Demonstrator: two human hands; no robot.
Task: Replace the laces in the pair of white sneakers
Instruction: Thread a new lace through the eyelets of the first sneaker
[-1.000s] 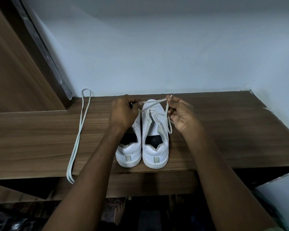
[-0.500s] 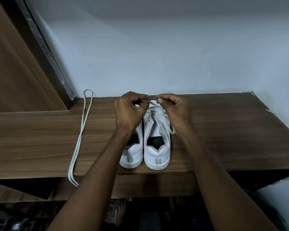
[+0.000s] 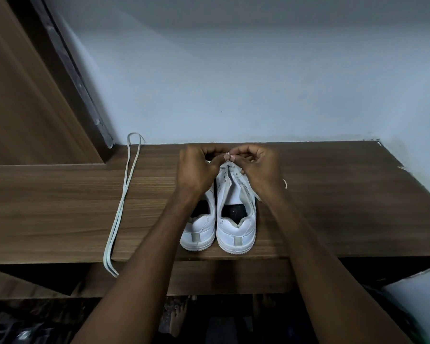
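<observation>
At the centre of the frame the left hand (image 3: 196, 170) and right hand (image 3: 261, 170) meet thumb to thumb, fingers curled, both pinching a white lace (image 3: 228, 155) just above the toe of the right sneaker (image 3: 235, 219). The left sneaker (image 3: 200, 232) stands touching it, partly hidden under the left wrist, heels toward the camera on the wooden shelf (image 3: 60, 207). A loose lace (image 3: 121, 204) lies well apart at left, its ends hanging over the front edge.
</observation>
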